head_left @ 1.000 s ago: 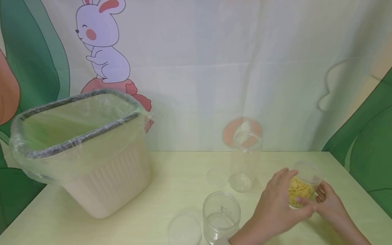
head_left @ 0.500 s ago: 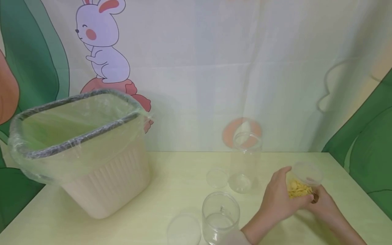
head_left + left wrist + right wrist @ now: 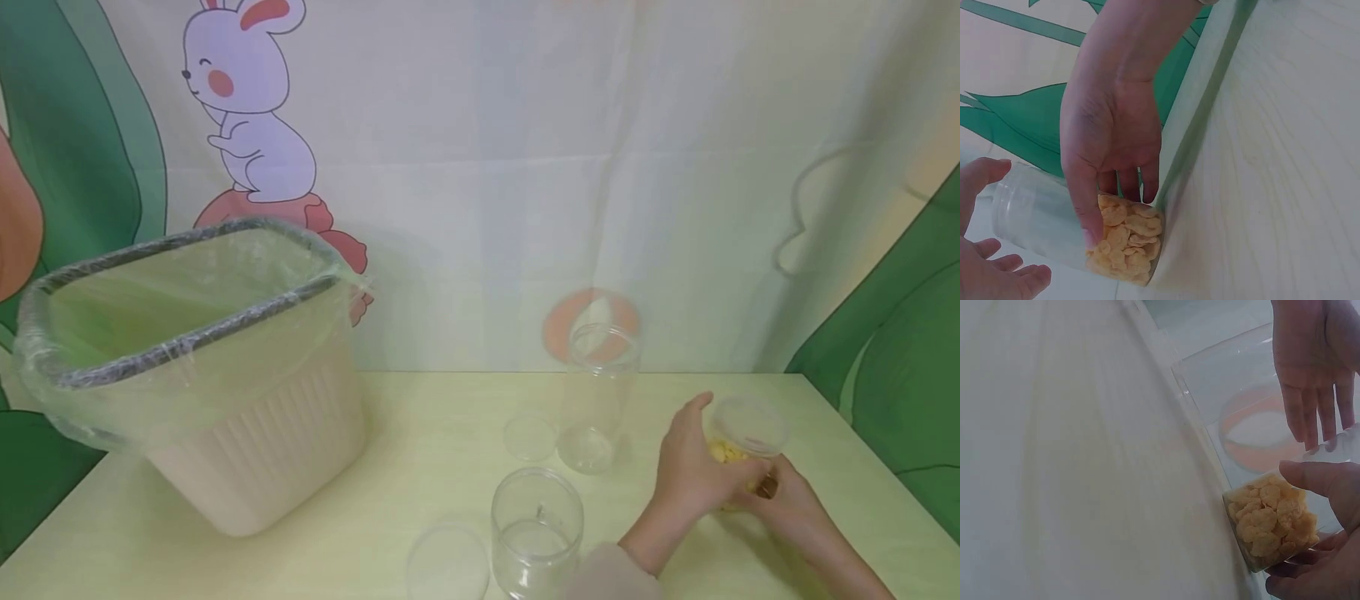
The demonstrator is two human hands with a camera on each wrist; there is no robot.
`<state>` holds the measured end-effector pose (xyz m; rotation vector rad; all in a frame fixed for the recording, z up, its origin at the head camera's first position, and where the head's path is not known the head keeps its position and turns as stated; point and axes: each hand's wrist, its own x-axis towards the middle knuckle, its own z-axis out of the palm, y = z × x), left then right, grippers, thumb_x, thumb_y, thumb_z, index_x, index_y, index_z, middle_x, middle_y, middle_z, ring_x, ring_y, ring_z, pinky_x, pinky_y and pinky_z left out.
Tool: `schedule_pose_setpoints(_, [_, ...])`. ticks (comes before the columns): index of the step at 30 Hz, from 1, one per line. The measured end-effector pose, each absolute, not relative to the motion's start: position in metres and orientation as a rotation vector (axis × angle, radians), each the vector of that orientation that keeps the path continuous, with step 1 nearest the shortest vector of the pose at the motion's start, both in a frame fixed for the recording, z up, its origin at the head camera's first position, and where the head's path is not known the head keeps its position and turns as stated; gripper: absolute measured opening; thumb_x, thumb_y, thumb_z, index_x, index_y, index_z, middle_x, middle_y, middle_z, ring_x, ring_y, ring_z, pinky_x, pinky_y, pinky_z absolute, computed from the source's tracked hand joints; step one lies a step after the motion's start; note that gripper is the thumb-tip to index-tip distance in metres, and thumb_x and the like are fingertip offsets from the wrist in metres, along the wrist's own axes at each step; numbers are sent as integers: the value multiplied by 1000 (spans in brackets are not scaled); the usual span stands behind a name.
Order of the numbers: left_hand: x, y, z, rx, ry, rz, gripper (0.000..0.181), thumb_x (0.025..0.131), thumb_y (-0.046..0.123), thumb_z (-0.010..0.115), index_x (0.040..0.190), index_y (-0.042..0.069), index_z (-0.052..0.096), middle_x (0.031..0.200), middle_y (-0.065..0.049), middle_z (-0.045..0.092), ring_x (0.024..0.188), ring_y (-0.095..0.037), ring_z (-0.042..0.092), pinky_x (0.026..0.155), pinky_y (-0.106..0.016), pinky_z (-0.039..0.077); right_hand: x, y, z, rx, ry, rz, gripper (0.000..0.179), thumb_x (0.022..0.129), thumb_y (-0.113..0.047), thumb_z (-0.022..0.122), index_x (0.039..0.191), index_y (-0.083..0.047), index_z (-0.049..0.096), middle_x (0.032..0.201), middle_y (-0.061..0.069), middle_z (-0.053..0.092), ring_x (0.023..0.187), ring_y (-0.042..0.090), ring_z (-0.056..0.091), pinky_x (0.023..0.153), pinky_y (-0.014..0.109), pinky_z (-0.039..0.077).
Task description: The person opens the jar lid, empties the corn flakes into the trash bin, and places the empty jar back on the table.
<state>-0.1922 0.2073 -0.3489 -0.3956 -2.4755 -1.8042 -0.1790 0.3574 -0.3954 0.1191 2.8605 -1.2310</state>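
Note:
A tall clear jar with yellow, cornflake-like flakes (image 3: 1125, 240) in its bottom stands tilted toward the right of the head view. My right hand (image 3: 1325, 550) grips its lower part, the thumb across the near side and the fingers curled beneath. At the jar's upper part is my left hand (image 3: 690, 462), its thumb over the front; the right wrist view shows its fingers (image 3: 1310, 406) nearly straight, fingertips right at the wall. The jar's round top (image 3: 750, 423) shows above both hands. Part of the flakes is hidden behind the left thumb.
A taller clear jar (image 3: 596, 400) stands left of the hands, a small clear disc-shaped lid (image 3: 529, 437) beside it. Nearer stands a wide clear jar (image 3: 536, 533) with a larger lid (image 3: 447, 567). A lined waste bin (image 3: 285, 433) occupies the left. A printed curtain (image 3: 465, 208) hangs behind.
My left hand has shifted up along the jar, its thumb now higher and covering more of the flakes. The right hand has come lower under it. Other objects have stayed put.

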Motion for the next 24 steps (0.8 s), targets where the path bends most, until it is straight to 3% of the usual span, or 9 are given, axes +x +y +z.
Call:
schedule_pose_setpoints(4, [-193,212,-350,-365,-2459,-1817,76,61,26,84,127,26,46,120,15,51,104,-3,48,84,-24,44,-178,358,-396,76,2918,-1211,71,85,-15,64,132,17,20,129,39,32,114,43,41,73,11,39])
schedule_pose_setpoints(7, [-192,214,-350,-328,-2460,-1833,74,61,27,83,126,27,47,118,16,51,102,-3,48,83,-24,43,-177,358,-394,60,2945,-1183,68,84,-14,64,130,17,24,127,39,36,112,40,43,69,8,38])
schedule_pose_setpoints(11, [-192,216,-351,-297,-2448,-1854,71,63,27,83,124,27,49,117,15,52,101,-3,49,82,-25,44,-176,359,-389,28,2944,-1156,69,83,-15,65,130,17,26,129,39,34,115,48,39,81,28,47])
schedule_pose_setpoints(14, [-192,217,-351,-283,-2424,-1873,70,62,28,83,123,27,49,117,15,52,101,-3,49,82,-25,44,-173,361,-384,1,2941,-1135,69,83,-20,67,130,14,30,130,37,35,115,50,39,85,46,45])
schedule_pose_setpoints(20, [-189,217,-350,-276,-2401,-1925,70,62,30,84,123,29,50,119,16,52,106,-4,48,86,-26,43,-168,370,-374,-62,2945,-1097,68,80,-24,70,129,10,36,130,38,35,114,55,37,87,57,40])
schedule_pose_setpoints(24, [-188,217,-349,-279,-2365,-1983,70,61,28,84,123,29,50,118,16,52,107,-3,48,87,-25,43,-167,376,-368,-101,2948,-1057,64,79,-23,71,126,9,41,129,38,37,113,55,38,86,53,43])
